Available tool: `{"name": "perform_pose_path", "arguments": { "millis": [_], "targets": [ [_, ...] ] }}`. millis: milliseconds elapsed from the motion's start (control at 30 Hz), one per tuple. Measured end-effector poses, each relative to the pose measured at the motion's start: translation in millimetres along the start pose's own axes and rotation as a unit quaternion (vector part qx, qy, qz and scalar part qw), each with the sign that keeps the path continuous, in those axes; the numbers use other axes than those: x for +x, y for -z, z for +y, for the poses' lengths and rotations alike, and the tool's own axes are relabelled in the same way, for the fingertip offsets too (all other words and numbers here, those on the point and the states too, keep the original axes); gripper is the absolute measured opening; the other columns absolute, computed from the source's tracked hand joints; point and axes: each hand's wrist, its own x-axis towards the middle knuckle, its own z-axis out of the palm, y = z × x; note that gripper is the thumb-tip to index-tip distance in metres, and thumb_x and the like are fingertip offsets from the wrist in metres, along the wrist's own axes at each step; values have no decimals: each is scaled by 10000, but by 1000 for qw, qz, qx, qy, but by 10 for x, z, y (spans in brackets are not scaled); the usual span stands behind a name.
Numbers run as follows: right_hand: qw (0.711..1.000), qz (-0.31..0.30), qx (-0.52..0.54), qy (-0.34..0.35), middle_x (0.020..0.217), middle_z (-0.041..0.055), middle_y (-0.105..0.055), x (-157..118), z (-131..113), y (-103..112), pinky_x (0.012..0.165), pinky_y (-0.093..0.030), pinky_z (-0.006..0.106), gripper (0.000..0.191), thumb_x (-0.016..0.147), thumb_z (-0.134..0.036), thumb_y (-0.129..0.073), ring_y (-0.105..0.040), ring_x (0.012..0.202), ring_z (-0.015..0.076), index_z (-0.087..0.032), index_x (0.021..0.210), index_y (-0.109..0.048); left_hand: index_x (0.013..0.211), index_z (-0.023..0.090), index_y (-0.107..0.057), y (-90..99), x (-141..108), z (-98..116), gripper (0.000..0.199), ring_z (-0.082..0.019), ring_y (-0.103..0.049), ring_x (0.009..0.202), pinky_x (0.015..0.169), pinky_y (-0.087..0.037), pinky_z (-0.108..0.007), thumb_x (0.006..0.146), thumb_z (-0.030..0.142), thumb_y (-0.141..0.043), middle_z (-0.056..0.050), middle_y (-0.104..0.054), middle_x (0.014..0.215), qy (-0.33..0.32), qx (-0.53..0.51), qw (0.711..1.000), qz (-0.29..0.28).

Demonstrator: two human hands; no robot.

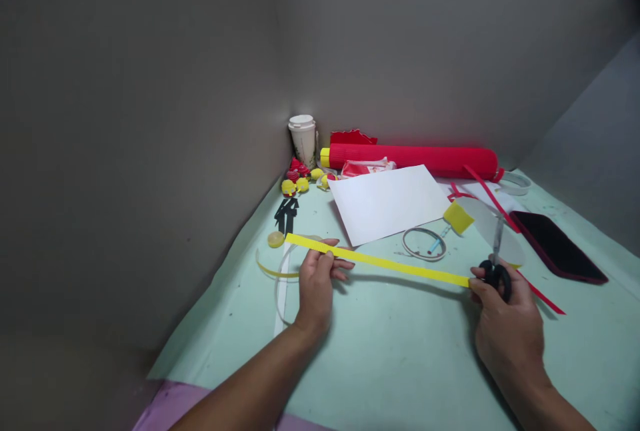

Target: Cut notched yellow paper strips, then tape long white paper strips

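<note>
A long yellow paper strip stretches between my two hands above the pale green table cover. Near its left end, my left hand pinches it between thumb and fingers. My right hand grips the strip's other end and also holds black-handled scissors, their blades pointing up and away. Just left of my left hand lie a small yellowish disc and a curled yellow strip. A white strip runs beside them.
A white sheet lies mid-table before a red roll. Behind stands a white cup by small red and yellow paper pieces. A ring, yellow square and phone lie rightward. Grey walls enclose the back and left.
</note>
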Motion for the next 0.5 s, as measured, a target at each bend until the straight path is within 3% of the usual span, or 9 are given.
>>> {"name": "perform_pose_path", "arguments": {
  "millis": [133,500],
  "targets": [
    [1000,8,11,-5,1002,14,-647,-20,-32,-11,708,-450,281,571,730,-289,-686,-568,852,157,-216,1283,-566,1030,128,-576,-5,-3,-5,239,-151,-663,685,559,-472,-240,842,262,-513,-108,-724,943,-3,13,1000,-12],
    [1000,18,7,-16,968,-7,-644,-6,-42,11,658,-435,268,568,709,-274,-679,-554,791,137,-243,1267,-575,1042,143,-565,17,0,-42,258,-145,-649,648,535,-474,-240,849,314,-543,-86,-705,900,-18,5,1000,18]
  ]
}}
